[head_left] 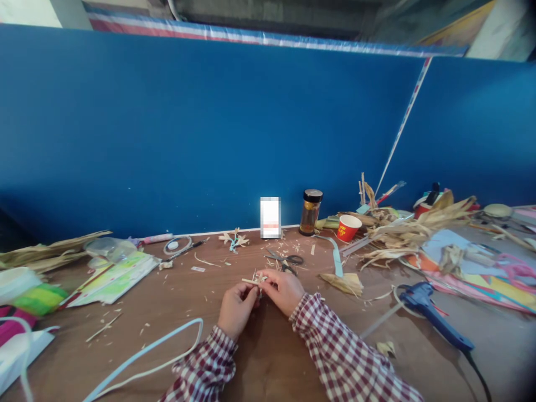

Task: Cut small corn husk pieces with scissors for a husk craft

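Above the middle of the brown table (176,312), my two hands meet fingertip to fingertip. Both my left hand (237,310) and my right hand (287,291) pinch a small piece of pale dried corn husk (250,281); a thin strip of it sticks out to the left. My fingers cover most of it, so its full shape is hidden. Just beyond the right hand lie dark-handled scissors (292,260). Farther back sits a small husk figure (234,240) with light blue ribbon on it.
A dark-lidded jar (310,213) and a red paper cup (349,228) stand behind, right of centre. Dried corn husks (419,229) pile up at the right, near a blue glue gun (438,317). Papers (115,279) lie left. A blue partition (201,123) closes off the back.
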Action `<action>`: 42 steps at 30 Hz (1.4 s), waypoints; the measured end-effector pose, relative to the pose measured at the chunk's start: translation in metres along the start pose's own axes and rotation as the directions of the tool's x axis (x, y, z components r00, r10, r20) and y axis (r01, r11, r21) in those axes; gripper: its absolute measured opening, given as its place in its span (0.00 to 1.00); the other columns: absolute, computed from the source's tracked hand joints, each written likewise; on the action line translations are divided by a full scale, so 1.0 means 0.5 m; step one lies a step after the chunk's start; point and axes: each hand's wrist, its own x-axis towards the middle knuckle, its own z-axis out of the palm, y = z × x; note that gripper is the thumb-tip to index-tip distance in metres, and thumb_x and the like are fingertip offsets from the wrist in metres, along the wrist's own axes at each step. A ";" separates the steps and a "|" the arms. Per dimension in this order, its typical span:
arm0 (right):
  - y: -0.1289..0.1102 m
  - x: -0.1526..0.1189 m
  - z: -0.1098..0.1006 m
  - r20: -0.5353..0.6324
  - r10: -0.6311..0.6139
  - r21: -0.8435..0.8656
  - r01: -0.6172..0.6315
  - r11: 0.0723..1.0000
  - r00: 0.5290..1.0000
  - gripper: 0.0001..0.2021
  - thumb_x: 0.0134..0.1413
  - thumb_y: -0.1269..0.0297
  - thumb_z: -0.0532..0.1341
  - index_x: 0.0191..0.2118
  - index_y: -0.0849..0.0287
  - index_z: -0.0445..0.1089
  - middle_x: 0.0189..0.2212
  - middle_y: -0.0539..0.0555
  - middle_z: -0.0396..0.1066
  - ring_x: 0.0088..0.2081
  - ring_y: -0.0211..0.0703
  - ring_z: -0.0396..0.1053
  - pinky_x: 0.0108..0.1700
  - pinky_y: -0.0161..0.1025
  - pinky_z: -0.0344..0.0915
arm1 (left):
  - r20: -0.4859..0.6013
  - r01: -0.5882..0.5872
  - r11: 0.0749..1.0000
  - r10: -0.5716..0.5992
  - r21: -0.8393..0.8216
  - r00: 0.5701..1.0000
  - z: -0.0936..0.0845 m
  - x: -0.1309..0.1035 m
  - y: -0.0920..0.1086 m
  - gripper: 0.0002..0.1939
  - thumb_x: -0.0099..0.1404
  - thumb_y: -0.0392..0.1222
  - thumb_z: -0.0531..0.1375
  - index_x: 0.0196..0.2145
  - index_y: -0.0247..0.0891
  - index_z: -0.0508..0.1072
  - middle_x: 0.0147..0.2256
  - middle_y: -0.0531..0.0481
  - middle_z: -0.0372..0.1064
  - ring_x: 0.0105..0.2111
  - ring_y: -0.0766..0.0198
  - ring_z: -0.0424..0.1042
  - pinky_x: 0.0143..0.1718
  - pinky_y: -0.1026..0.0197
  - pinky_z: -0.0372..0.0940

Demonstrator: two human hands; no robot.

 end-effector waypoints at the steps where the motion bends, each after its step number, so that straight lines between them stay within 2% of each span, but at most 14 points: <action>1: 0.002 0.001 0.001 0.005 0.011 0.027 -0.011 1.000 1.000 0.12 0.54 0.60 0.55 0.44 0.51 0.67 0.32 0.47 0.74 0.34 0.38 0.70 0.36 0.32 0.62 | 0.000 0.010 1.000 -0.010 -0.008 1.000 0.002 -0.001 0.001 0.12 0.52 0.46 0.59 0.25 0.32 0.72 0.21 0.51 0.68 0.21 0.68 0.66 0.24 0.66 0.64; 7: 0.008 0.007 0.014 0.016 0.077 0.106 -0.079 0.991 0.997 0.06 0.52 0.64 0.56 0.34 0.55 0.70 0.28 0.47 0.73 0.30 0.37 0.70 0.33 0.31 0.62 | 0.006 0.045 0.998 -0.045 -0.044 0.999 0.012 -0.007 0.007 0.13 0.51 0.48 0.60 0.25 0.33 0.71 0.21 0.52 0.66 0.20 0.68 0.64 0.21 0.66 0.63; 12: 0.004 0.008 0.008 0.002 0.066 0.019 -0.066 0.998 0.998 0.09 0.54 0.61 0.54 0.32 0.55 0.71 0.26 0.48 0.73 0.29 0.37 0.68 0.32 0.32 0.60 | -0.009 -0.013 1.000 0.013 -0.003 1.000 0.014 -0.010 0.009 0.13 0.52 0.48 0.59 0.22 0.33 0.69 0.19 0.54 0.63 0.18 0.69 0.62 0.19 0.68 0.60; 15: 0.022 0.014 -0.022 -0.075 0.106 -0.138 -0.116 0.984 0.992 0.10 0.55 0.59 0.53 0.31 0.54 0.71 0.26 0.49 0.72 0.29 0.38 0.68 0.31 0.32 0.58 | 0.016 -0.041 0.999 0.041 0.011 0.999 0.017 -0.017 0.017 0.13 0.52 0.48 0.59 0.21 0.34 0.70 0.18 0.53 0.64 0.17 0.69 0.61 0.18 0.68 0.60; 17: 0.041 0.021 -0.047 -0.182 0.207 -0.227 -0.245 0.943 0.961 0.11 0.55 0.60 0.53 0.31 0.54 0.71 0.25 0.50 0.72 0.28 0.40 0.68 0.30 0.33 0.57 | 0.029 -0.058 0.998 0.058 -0.006 0.998 0.019 -0.020 0.023 0.13 0.52 0.47 0.59 0.22 0.34 0.71 0.19 0.52 0.65 0.17 0.70 0.62 0.20 0.67 0.60; 19: 0.052 0.025 -0.063 -0.255 0.253 -0.172 -0.302 0.938 0.933 0.10 0.55 0.60 0.52 0.34 0.52 0.70 0.27 0.50 0.73 0.29 0.40 0.69 0.30 0.34 0.58 | -0.005 -0.030 0.996 0.030 -0.079 1.000 0.021 -0.019 0.025 0.13 0.52 0.48 0.60 0.24 0.33 0.72 0.21 0.52 0.66 0.18 0.70 0.62 0.20 0.67 0.61; 21: 0.048 0.024 -0.061 -0.237 0.220 -0.016 -0.230 0.973 0.946 0.11 0.55 0.60 0.53 0.42 0.53 0.67 0.27 0.48 0.74 0.30 0.39 0.69 0.31 0.33 0.60 | -0.068 0.031 0.983 -0.044 -0.180 0.997 0.020 -0.015 0.025 0.14 0.50 0.49 0.61 0.26 0.33 0.73 0.22 0.52 0.66 0.18 0.71 0.61 0.21 0.68 0.61; 23: 0.032 0.019 -0.041 -0.122 0.104 0.154 -0.085 0.984 0.987 0.14 0.54 0.62 0.54 0.47 0.56 0.63 0.26 0.48 0.73 0.28 0.37 0.69 0.32 0.33 0.62 | -0.118 0.076 0.966 -0.108 -0.246 0.987 0.016 -0.010 0.022 0.15 0.48 0.49 0.62 0.27 0.33 0.73 0.22 0.53 0.66 0.19 0.72 0.62 0.21 0.68 0.62; 25: 0.013 0.012 -0.016 -0.058 0.020 0.232 -0.006 0.973 0.998 0.17 0.53 0.63 0.55 0.49 0.57 0.61 0.30 0.50 0.73 0.27 0.36 0.68 0.31 0.33 0.62 | -0.134 0.079 0.966 -0.114 -0.245 0.984 0.012 -0.007 0.021 0.15 0.47 0.49 0.63 0.27 0.33 0.73 0.22 0.53 0.66 0.19 0.72 0.62 0.21 0.69 0.61; 30: 0.002 0.007 0.011 -0.054 -0.028 0.214 0.039 0.976 0.998 0.10 0.53 0.64 0.55 0.41 0.58 0.68 0.33 0.52 0.72 0.33 0.39 0.69 0.37 0.36 0.64 | -0.096 0.042 0.985 -0.059 -0.166 0.994 0.010 -0.009 0.020 0.14 0.48 0.48 0.63 0.26 0.33 0.73 0.20 0.53 0.65 0.19 0.71 0.62 0.19 0.70 0.60; 35: 0.013 0.010 0.004 -0.057 -0.072 0.169 0.081 0.982 0.996 0.16 0.50 0.66 0.58 0.47 0.59 0.67 0.42 0.55 0.70 0.42 0.43 0.67 0.44 0.40 0.63 | -0.040 0.014 0.993 -0.019 -0.117 0.999 0.018 -0.012 0.017 0.13 0.48 0.48 0.62 0.24 0.32 0.72 0.20 0.52 0.66 0.19 0.70 0.61 0.18 0.69 0.60; 38: 0.009 0.008 0.003 0.004 -0.098 0.217 0.095 0.972 0.995 0.11 0.54 0.64 0.55 0.41 0.58 0.71 0.39 0.54 0.72 0.41 0.41 0.68 0.44 0.37 0.63 | -0.019 0.029 0.993 -0.032 -0.116 0.999 0.020 -0.013 0.015 0.14 0.48 0.48 0.62 0.24 0.32 0.73 0.20 0.52 0.66 0.19 0.70 0.61 0.18 0.69 0.60; 42: 0.001 0.004 0.001 0.050 -0.097 0.214 0.084 0.973 0.994 0.13 0.57 0.63 0.51 0.37 0.55 0.73 0.36 0.51 0.74 0.38 0.40 0.70 0.41 0.35 0.63 | 0.001 0.080 0.986 -0.081 -0.148 0.997 0.022 -0.015 0.015 0.14 0.49 0.49 0.62 0.24 0.32 0.73 0.19 0.52 0.66 0.18 0.71 0.61 0.19 0.69 0.60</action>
